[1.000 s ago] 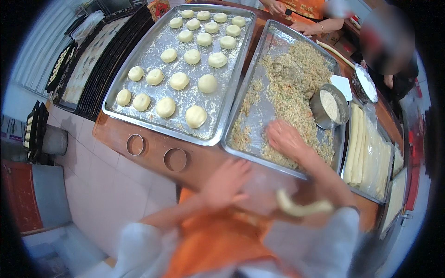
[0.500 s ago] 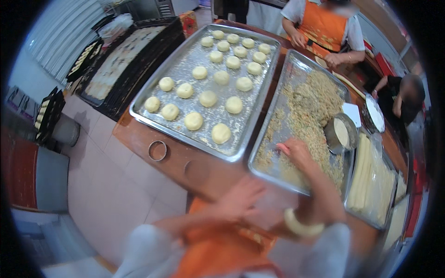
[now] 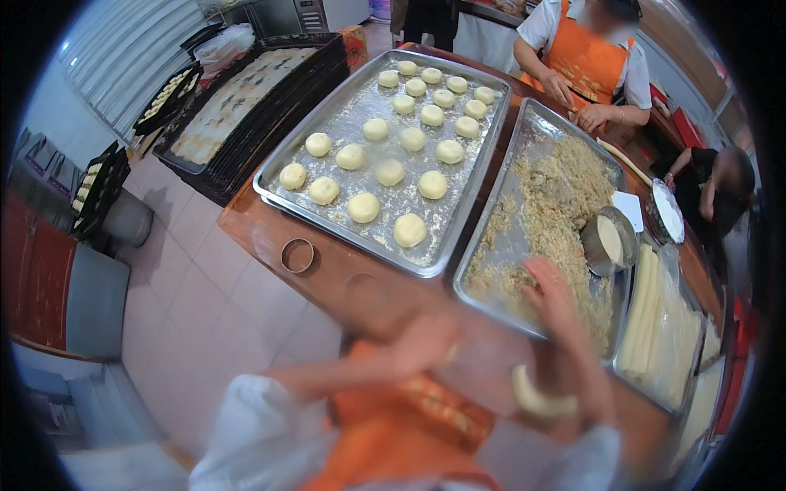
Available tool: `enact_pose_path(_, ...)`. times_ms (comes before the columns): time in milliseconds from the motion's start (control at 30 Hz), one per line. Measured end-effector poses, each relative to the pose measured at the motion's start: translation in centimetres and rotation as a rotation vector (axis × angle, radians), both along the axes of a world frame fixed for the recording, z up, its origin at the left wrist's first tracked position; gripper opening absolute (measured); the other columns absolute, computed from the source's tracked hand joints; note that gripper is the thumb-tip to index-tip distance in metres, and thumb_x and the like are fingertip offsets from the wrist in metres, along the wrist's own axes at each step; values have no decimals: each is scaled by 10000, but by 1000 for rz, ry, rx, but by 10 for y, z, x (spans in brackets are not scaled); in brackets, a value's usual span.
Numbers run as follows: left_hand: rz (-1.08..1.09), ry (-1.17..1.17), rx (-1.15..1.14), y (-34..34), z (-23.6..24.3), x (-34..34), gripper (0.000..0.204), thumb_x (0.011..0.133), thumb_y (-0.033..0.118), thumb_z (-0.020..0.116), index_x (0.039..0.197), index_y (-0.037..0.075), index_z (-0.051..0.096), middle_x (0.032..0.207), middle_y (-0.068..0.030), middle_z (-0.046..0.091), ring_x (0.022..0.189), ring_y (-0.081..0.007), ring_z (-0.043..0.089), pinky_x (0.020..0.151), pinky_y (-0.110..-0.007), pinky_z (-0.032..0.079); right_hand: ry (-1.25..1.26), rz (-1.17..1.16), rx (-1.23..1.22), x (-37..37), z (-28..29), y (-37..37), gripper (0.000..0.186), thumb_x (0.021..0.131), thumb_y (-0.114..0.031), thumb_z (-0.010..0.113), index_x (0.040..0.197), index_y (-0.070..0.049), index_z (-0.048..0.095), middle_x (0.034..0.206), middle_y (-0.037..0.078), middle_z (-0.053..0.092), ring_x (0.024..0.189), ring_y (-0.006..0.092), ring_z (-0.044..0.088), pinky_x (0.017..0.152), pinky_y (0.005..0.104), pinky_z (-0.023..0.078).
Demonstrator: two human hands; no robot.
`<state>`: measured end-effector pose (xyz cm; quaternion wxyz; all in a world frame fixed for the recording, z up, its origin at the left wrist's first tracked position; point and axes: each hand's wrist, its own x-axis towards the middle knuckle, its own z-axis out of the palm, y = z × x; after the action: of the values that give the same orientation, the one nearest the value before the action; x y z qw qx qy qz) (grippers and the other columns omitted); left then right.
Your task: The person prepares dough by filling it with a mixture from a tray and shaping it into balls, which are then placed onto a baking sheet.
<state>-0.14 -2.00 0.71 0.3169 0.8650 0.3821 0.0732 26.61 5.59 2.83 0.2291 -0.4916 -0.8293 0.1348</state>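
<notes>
While the right hand [image 3: 550, 288] reaches over the near end of a metal tray [image 3: 495, 312], its thumb stands apart from its loosely extended fingers, at the edge of a chopped, crumbly filling [image 3: 565, 188]. The filling is heaped through the middle and far part of that tray. Blurred, the left hand [image 3: 424, 344] is over the counter [image 3: 262, 237] near its front edge; whether it grips anything, I cannot tell. Just beside the right forearm is a curved piece of pale dough [image 3: 542, 399].

A metal pot [image 3: 596, 255] of pale powder rests in the filling tray at its right side, with a white scraper [image 3: 628, 211] just beyond it. To the right, long dough rolls [image 3: 639, 311] lie partly under clear plastic. To the left, a larger floured tray [image 3: 471, 176] carries rows of round dough pieces [image 3: 363, 208], and a metal ring [image 3: 297, 255] sits in front. Across the counter, a co-worker in an orange apron [image 3: 580, 57] works with both hands together.
</notes>
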Motion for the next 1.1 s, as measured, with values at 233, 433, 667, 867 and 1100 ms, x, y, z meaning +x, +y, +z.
enact_pose_path(233,-165,-129,-315,44,68,-17,265,679,143,641,910,38,563,1040,-121,540,1009,-268,493,842,-368,414,-91,-138,-167,6,5,-5,259,789,-95,552,1031,-25,494,961,197,528,881,369,522,752,416,434)
enact_pose_path(433,218,-1076,-1323,46,55,2,528,753,171,608,1220,45,396,1123,-161,515,976,-261,543,865,-348,435,-291,-132,35,0,-16,14,158,816,-175,513,853,-24,489,867,207,542,742,361,551,606,457,443)
enact_pose_path(667,410,-1385,-1602,54,40,33,528,854,208,485,1311,25,295,1191,-181,470,1034,-270,514,899,-365,436,20,-374,47,13,-15,36,216,877,-225,502,752,-52,536,688,95,565,540,227,523,501,325,449)
enact_pose_path(867,467,-1497,-1679,70,49,47,474,898,300,399,1294,50,322,1270,-192,406,1111,-303,473,925,-397,425,700,-427,-141,-15,15,32,262,903,-254,483,759,-52,566,655,-21,527,553,69,444,453,245,354)
enact_pose_path(1100,304,-1532,-1626,97,37,59,498,921,442,285,1283,108,358,1273,-140,425,1135,-266,451,918,-374,409,968,-459,-285,-6,-8,31,290,916,-287,462,796,-41,559,659,2,504,556,89,437,492,212,334)
